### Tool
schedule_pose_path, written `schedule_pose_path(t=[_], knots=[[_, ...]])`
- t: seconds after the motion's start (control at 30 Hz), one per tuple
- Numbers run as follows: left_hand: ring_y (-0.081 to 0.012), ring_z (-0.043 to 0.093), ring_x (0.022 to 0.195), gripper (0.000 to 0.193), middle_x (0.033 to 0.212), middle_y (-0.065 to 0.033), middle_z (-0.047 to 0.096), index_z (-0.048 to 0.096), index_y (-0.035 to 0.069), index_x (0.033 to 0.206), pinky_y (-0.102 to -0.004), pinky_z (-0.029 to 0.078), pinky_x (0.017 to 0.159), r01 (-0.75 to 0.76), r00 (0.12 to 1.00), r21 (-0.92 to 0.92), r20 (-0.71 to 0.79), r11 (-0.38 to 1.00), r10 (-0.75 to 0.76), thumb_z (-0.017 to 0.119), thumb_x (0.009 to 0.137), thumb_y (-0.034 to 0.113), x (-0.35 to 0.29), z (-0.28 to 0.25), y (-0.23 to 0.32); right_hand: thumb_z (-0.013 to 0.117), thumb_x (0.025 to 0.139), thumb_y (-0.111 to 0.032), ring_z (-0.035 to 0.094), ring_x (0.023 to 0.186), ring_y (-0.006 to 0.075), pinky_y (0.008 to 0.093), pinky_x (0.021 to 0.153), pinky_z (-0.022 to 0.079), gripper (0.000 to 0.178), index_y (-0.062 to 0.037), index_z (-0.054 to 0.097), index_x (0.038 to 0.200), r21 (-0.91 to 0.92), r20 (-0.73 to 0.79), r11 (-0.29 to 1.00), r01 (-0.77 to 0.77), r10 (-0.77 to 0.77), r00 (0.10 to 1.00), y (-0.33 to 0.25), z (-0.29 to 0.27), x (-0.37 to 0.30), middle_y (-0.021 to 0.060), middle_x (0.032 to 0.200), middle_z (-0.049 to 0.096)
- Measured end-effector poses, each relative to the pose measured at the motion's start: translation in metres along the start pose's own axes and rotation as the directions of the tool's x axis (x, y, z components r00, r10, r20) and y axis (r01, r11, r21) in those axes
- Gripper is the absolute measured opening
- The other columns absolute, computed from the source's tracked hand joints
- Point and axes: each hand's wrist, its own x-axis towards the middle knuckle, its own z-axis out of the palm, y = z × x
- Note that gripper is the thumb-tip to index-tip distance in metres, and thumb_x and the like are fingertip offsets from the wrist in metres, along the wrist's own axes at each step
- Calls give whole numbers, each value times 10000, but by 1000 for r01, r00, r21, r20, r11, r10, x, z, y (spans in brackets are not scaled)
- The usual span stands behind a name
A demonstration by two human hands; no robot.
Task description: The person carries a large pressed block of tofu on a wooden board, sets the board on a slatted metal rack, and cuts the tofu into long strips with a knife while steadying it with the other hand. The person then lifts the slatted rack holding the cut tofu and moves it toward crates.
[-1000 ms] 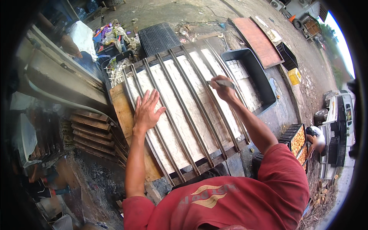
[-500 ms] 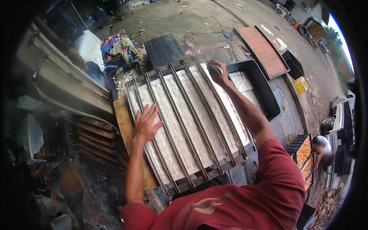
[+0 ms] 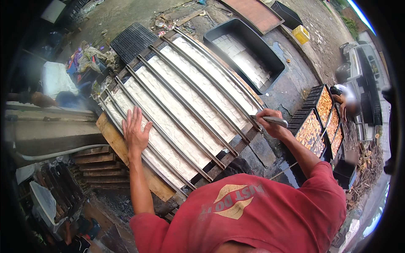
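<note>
A wide white sheet-like slab [image 3: 162,90] with a creased surface lies in front of me, crossed by several parallel metal bars [image 3: 242,135]. My left hand [image 3: 136,131] rests flat near its left edge, fingers spread over the slab and a bar. In my right hand [image 3: 271,120] is a knife [image 3: 278,121] with a silvery handle. Its tip points left, at the slab's near right corner beside the outermost bar. How deep the blade sits cannot be made out. A wooden plank [image 3: 158,183] borders the slab on the left.
Beyond the slab's right side stands a black tub [image 3: 280,67] holding white rectangular blocks [image 3: 242,52]. Crates of orange-brown pieces [image 3: 310,130] sit at the right, with another person [image 3: 352,99] beside them. Wooden slats [image 3: 99,168] are stacked at left. A black crate [image 3: 133,42] lies beyond the slab.
My right hand has come from the slab's far right end toward me, along the right-hand bar, still holding the knife. My left hand stays flat on the slab. The view has shifted.
</note>
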Motion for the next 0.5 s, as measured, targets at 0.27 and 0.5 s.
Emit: schedule_pose_path(t=[0.27,0.5], knots=[[-372,562,1340,601,1395,-209,653,664,5,1373,-476,387,1152,171,978,-227,-81,959,-194,656,995,473,71,-37,-27,648,939,-83,660,776,169,351,739,544,116,11,683,998,485,-131,810,-330,440,888,-11,20,-86,90,870,711],[-408,600,1281,719,1334,-218,678,702,83,1289,-527,408,1110,344,933,-163,-55,925,-357,573,945,701,217,-15,-104,636,1067,-234,691,959,233,383,789,601,324,-8,577,1292,923,289,-2,-384,659,694,-44,125,-168,101,1098,664]])
